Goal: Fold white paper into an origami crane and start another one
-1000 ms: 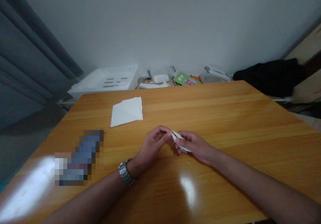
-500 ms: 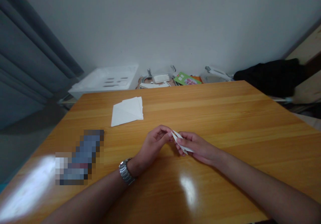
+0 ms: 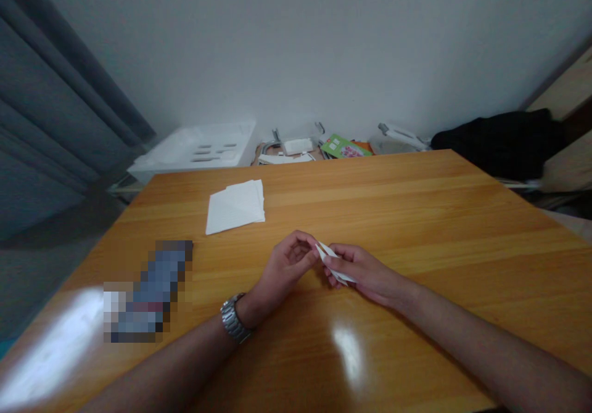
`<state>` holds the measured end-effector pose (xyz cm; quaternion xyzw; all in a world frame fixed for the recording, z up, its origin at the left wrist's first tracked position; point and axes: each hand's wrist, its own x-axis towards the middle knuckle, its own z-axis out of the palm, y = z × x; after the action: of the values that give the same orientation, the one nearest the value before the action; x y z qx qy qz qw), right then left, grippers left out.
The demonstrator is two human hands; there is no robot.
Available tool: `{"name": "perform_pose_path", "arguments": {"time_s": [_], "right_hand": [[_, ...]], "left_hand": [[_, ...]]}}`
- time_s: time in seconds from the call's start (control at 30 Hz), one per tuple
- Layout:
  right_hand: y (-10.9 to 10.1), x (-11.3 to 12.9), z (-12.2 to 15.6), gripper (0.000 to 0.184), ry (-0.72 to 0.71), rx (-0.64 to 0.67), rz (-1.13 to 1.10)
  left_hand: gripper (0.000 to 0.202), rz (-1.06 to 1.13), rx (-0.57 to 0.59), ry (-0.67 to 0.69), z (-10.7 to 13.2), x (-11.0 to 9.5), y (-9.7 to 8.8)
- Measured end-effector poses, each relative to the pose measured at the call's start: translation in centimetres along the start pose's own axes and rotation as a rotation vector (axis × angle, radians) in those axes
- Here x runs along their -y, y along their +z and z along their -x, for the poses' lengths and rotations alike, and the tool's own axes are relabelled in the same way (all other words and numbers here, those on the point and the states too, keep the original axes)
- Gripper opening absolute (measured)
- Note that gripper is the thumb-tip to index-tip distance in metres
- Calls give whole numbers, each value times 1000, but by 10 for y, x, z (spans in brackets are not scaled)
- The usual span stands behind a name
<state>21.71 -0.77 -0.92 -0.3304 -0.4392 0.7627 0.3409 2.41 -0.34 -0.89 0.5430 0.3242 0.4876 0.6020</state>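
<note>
A small piece of folded white paper (image 3: 341,275) is held between my hands above the wooden table (image 3: 393,203). My right hand (image 3: 358,268) grips it, thumb on top and fingers underneath. At its pointed far-left end, the thumb and fingers of my left hand (image 3: 292,259) pinch the tip. A silver watch (image 3: 234,318) is on my left wrist. Farther back and to the left, several white paper sheets (image 3: 235,206) lie stacked flat on the table. The fingers under the folded paper are partly hidden.
A pixelated dark flat object (image 3: 152,293) lies at the table's left. Beyond the back edge are a white foam tray (image 3: 198,145), a green booklet (image 3: 345,147), assorted clutter and a black cloth (image 3: 499,142). A grey curtain (image 3: 55,80) hangs at far left.
Both hands stay in almost the same place on the folded paper. My right thumb has shifted slightly to the left along it, and the paper's lower flaps sit closer together.
</note>
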Motion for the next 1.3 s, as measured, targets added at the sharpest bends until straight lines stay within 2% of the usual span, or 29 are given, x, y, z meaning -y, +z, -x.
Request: {"name": "perform_pose_path", "arguments": {"time_s": [0.2, 0.37, 0.57, 0.93, 1.17, 1.3], "right_hand": [[0, -1, 0, 32, -19, -23, 49], [3, 1, 0, 30, -61, -48, 69], [3, 1, 0, 33, -74, -73, 138], [5, 5, 2, 33, -115, -92, 182], [6, 6, 3, 34, -114, -118, 203], [6, 6, 3, 34, -148, -143, 234]], "left_hand": [[23, 34, 65, 13, 0, 3, -1], [22, 10, 38, 25, 0, 5, -2], [20, -46, 68, 42, 0, 6, -3], [9, -477, -15, 210, 1, -7, -3], [4, -679, 7, 362, 0, -8, -6], [4, -721, -1, 403, -1, -9, -7]]}}
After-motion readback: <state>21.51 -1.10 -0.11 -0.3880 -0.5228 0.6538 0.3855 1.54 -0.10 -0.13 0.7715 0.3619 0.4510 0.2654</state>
